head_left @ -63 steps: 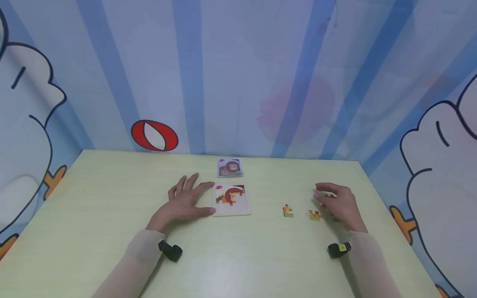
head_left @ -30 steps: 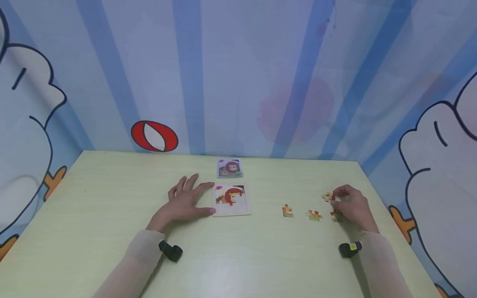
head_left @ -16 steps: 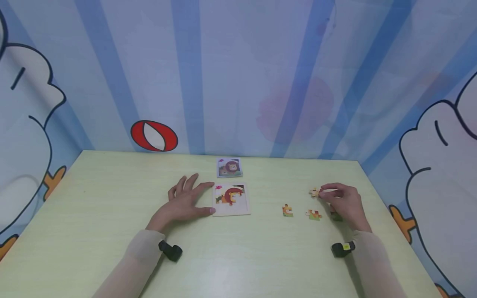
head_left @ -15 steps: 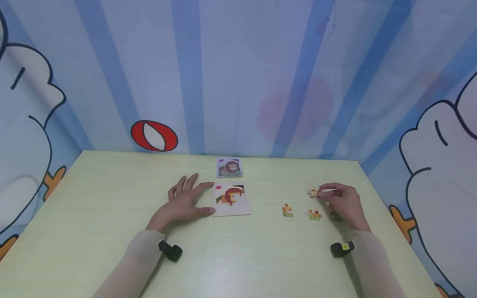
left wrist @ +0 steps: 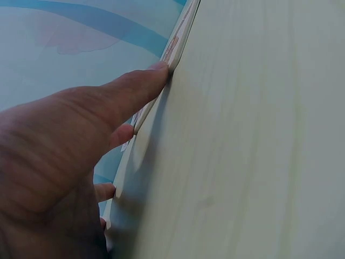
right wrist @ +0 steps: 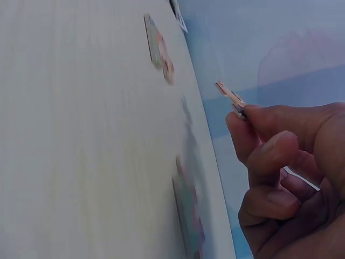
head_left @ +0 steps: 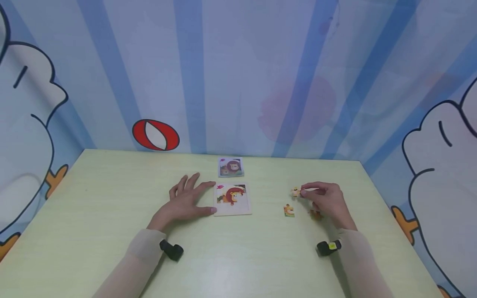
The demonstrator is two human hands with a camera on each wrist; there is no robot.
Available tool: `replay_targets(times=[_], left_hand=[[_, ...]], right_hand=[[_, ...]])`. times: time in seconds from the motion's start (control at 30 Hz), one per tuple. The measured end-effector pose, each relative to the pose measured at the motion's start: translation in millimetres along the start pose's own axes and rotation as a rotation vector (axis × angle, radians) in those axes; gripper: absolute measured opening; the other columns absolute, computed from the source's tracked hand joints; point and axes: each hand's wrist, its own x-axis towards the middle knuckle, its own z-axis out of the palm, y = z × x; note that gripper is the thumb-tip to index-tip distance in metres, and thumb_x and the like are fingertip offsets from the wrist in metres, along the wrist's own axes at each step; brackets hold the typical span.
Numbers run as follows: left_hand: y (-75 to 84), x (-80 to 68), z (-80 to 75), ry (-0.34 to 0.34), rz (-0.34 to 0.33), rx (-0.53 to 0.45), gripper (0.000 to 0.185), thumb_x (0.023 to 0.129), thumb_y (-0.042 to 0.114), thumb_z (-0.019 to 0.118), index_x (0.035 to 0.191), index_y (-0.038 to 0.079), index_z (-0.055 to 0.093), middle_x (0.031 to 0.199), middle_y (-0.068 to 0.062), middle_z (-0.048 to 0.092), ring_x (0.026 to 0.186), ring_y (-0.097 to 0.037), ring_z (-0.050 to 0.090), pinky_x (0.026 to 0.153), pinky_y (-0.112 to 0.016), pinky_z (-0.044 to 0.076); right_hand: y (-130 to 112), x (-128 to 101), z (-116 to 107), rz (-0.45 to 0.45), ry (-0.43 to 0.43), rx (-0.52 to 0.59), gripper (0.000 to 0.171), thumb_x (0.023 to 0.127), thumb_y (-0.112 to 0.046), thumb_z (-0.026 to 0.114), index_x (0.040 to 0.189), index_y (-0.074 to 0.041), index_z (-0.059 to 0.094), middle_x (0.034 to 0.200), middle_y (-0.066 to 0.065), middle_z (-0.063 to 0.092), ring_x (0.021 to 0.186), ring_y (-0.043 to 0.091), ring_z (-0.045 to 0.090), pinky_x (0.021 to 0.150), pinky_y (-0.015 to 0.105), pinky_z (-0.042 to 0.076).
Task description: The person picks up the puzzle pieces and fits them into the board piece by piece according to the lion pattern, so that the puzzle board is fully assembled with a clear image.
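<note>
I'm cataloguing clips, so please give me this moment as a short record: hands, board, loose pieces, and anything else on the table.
left hand: thumb and index finger touching left edge of puzzle board
right hand: pinching a puzzle piece, raised off the table
board state: upper part shows a lion, lower part bare
loose pieces: clear piece right of board; covered piece partly hidden by right hand
second lion picture: beyond the board

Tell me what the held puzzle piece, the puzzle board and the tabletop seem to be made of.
Puzzle piece: wood or stiff cardboard, colour-printed; its thin edge looks pale.
Puzzle board: likely similar, fairly matte; it shows a pale, straight edge.
Tabletop: perhaps wood-look laminate, satin; faint grain-like streaks and a soft glare show.
</note>
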Motion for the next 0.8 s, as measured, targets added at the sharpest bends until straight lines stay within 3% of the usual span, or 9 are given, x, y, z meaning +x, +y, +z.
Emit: replay_targets(times=[0.17,0.33,0.47,0.57,0.8], left_hand=[[-1.1,0.9,0.6,0.002,0.001,0.003,0.081,0.084,0.061,0.071,0.154,0.037,0.038,0.168,-0.015,0.008,0.151,-0.047,-0.003,0.109,-0.071,0.005],[-2.2,1.9,2.1,0.001,0.003,0.007,0.081,0.084,0.062,0.070,0.154,0.037,0.037,0.168,-0.015,0.007,0.151,-0.047,-0.005,0.110,-0.070,0.004],[-2.3,1.9,2.4,0.002,0.004,0.006,0.081,0.084,0.062,0.070,0.154,0.037,0.037,0.168,-0.015,0.007,0.151,-0.047,-0.005,0.110,-0.071,0.004],[-2.4,1.4,2.3,0.001,0.004,0.004,0.081,0.084,0.062,0.070,0.154,0.036,0.038,0.168,-0.015,0.007,0.151,-0.047,-0.005,0.110,-0.071,0.004],[-1.4,0.7,1.6,0.002,0.007,0.000,0.081,0.084,0.061,0.071,0.154,0.036,0.038,0.168,-0.016,0.008,0.151,-0.048,-0.004,0.109,-0.072,0.005]], right_hand=[[-13,-1,16,0.000,-0.030,0.008,0.028,0.089,-0.032,0.077,0.114,-0.018,0.074,0.059,0.005,0.054,0.045,0.020,0.040,0.042,0.034,0.036],[-21,-1,32,-0.049,-0.070,-0.026,0.022,0.090,-0.029,0.077,0.109,-0.018,0.075,0.071,0.011,0.065,0.050,0.020,0.044,0.051,0.032,0.040],[-26,-1,43,-0.084,-0.115,0.007,0.021,0.090,-0.025,0.077,0.108,-0.015,0.075,0.086,0.018,0.073,0.056,0.023,0.050,0.053,0.033,0.044],[-31,0,52,-0.094,-0.131,0.014,0.020,0.089,-0.024,0.078,0.106,-0.014,0.076,0.088,0.018,0.074,0.059,0.023,0.054,0.052,0.033,0.046],[-39,3,71,-0.071,-0.154,0.033,0.014,0.088,-0.023,0.079,0.101,-0.018,0.077,0.071,0.019,0.065,0.044,0.017,0.032,0.042,0.031,0.031]])
